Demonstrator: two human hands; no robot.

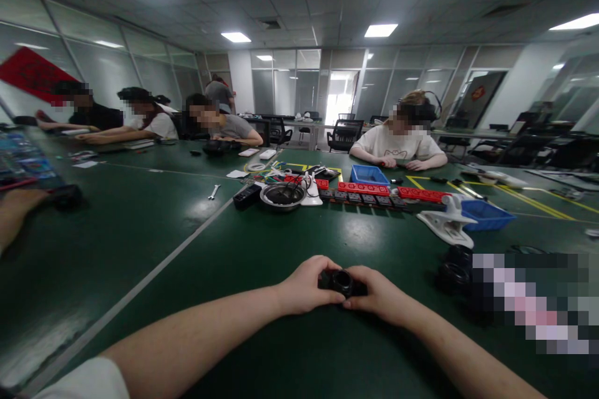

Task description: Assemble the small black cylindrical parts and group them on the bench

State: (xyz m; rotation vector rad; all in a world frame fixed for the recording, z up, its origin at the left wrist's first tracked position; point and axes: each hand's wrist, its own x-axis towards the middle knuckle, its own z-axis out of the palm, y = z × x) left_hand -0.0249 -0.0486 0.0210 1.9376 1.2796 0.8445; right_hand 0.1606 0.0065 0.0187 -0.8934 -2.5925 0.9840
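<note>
With the black part [343,282] taken as the centre of a clock face and twelve pointing away from the wearer, the piece is held just above or on the table [281,243], which of the two being hard to tell; its round opening is turned upward, and its two ends are covered by the hands. At nine o'clock it is gripped by the left hand [304,287], at three by the right hand [381,296]; the fingers of both are closed on it, thumbs on the near side, the thumb tips almost meeting.

A slip would be the likeliest fault, caused by smooth dark plastic being pinched mostly at the ends; if uneven twisting were applied, the part could be rolled or its rim strained; whether it is made of separate pieces cannot be made out, so anything loose inside might be spilled.

If dropped, it could be sent skidding towards three o'clock, where a rounded black object [453,269] is set, or towards two, where a white clip [449,221] is stood; at eleven, the metal dish [282,196] with its tangled wires could be snagged by a careless reach.
</note>
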